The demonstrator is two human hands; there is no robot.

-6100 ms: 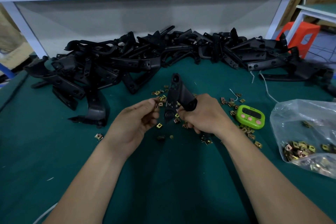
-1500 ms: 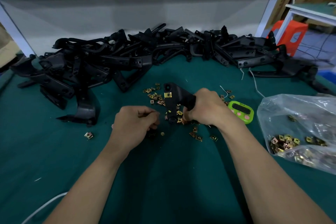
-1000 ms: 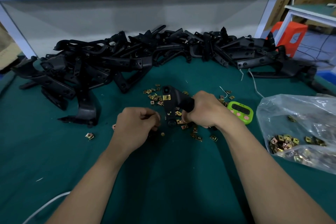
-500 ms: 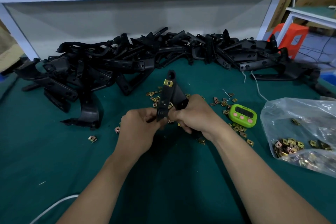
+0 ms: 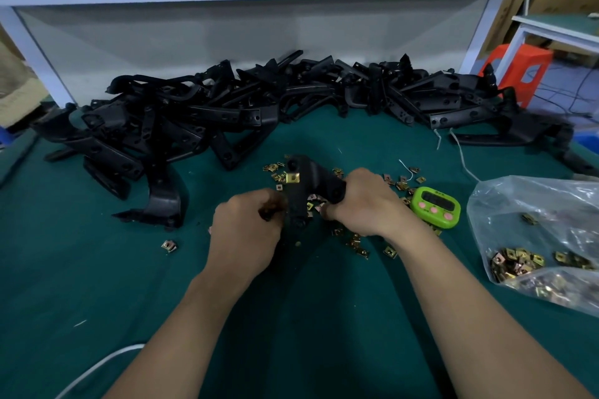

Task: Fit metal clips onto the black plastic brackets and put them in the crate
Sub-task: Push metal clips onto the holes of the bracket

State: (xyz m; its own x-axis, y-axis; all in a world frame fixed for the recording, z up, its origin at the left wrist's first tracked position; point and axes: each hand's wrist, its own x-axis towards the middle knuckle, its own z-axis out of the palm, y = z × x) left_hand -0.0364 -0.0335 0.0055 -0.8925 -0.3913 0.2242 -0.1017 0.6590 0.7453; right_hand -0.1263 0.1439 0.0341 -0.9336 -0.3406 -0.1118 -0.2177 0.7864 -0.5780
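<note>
**Bench mat** (image 5: 97,285), green: carrying every item below.

**Bracket pile** (image 5: 227,113), black, tangled: lying along the far edge, well apart from the hands.

**Bag** (image 5: 534,236), clear plastic: slumping at the right, holding clip stock.

**Right hand** (image 5: 363,207): wrapping its fingers round one arm of the held bracket (image 5: 301,194), which is standing at mid-mat among the clips.

**Left hand** (image 5: 246,230): curling its fingers in against the bracket's lower left edge.

**Timer** (image 5: 436,206), green: lying just beside the right wrist.

**Loose clips** (image 5: 356,243), brass-coloured: lying scattered around the bracket's foot.

**Fitted clip** (image 5: 292,177): sitting on the bracket's upper part.

**Handling note:** the step in hand is probably seating a second clip lower down. The right hand should be bracing the bracket rigid while the left is sliding the clip on square, its hole lining up with the bracket's.

**Not determinable:**
- The crate is lying outside the view.
- The bracket's base is hiding behind the knuckles.
- Whether the left fingers are pinching a clip or only the plastic is too dark to tell.
</note>
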